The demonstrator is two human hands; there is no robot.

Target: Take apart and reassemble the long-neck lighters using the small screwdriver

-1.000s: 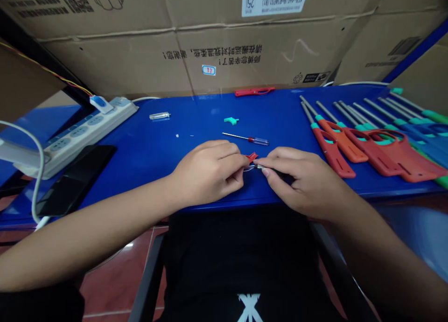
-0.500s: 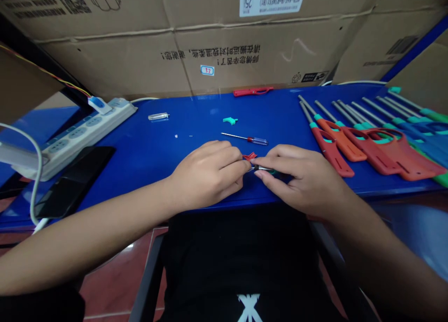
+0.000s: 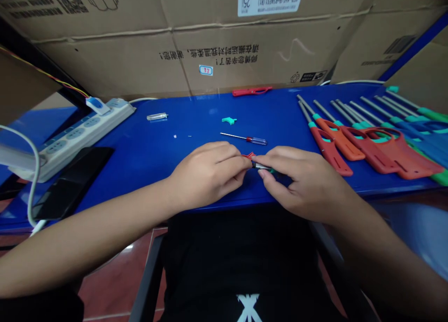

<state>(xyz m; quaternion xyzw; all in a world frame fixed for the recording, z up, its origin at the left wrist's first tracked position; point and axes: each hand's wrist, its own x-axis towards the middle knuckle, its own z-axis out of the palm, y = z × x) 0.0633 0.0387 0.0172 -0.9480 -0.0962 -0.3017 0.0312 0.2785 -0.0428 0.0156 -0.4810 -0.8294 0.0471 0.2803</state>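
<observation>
In the middle of the frame, the right hand [image 3: 303, 177] pinches a slim metal part [image 3: 262, 166] between thumb and forefinger. The part lies nearly level, its dark left end reaching the fingertips of the left hand [image 3: 212, 175], so it fills the narrow gap between the two hands. The left hand is curled closed, its fingertips bunched together; what it grips is mostly hidden behind the fingers. A red piece [image 3: 249, 155] shows just above the metal part, right at the left fingertips and close to the right forefinger. A little green shows under the right hand, too covered to make out.

Above the hands on the blue worktop [image 3: 140, 158] lie a screwdriver [image 3: 257, 140], its tip toward the left, and a green trigger [image 3: 229, 121]. A clear tube [image 3: 157, 117] lies at upper left of centre, a red shell [image 3: 252, 91] at upper centre, and a row of lighters [image 3: 381, 149] at right.
</observation>
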